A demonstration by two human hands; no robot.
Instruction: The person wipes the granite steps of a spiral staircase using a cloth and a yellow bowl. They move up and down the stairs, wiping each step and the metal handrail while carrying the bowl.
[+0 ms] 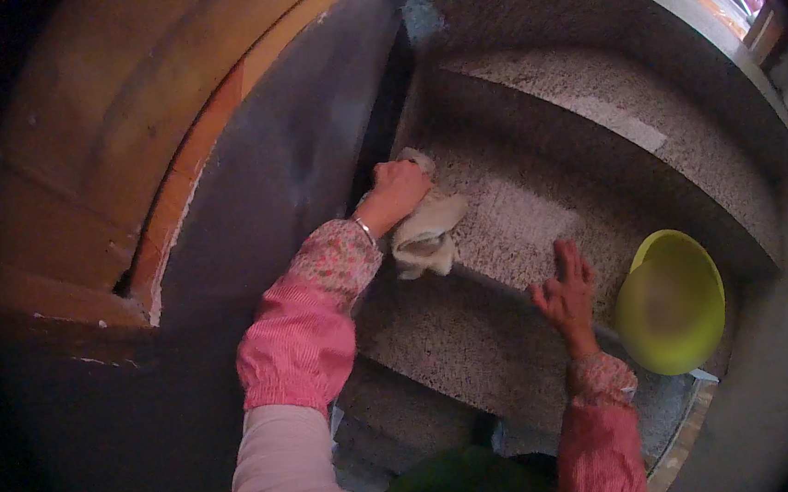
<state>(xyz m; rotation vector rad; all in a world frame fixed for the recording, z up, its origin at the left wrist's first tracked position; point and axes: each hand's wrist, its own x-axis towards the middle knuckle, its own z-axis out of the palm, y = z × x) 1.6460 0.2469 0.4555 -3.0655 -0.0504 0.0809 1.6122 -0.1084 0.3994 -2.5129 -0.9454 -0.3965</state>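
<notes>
My left hand (pixel 396 193) is closed around a bunched beige cloth (pixel 432 229), pressed to the left end of a speckled stone stair step (pixel 511 209) beside the dark wall. Part of the cloth hangs over the step's front edge. My right hand (pixel 567 292) is held out near the same step's edge with its fingers apart, and nothing is in it. Whether its fingertips touch the step I cannot tell. Just right of that hand stands a yellow-green basin (pixel 672 303), whose inside is blurred.
More stone steps (pixel 586 92) rise toward the upper right, and lower ones descend below my arms. A dark painted wall (pixel 287 180) borders the left, with an orange-brown wooden panel (pixel 116 129) above it. A pale curved wall (pixel 782 354) runs along the right.
</notes>
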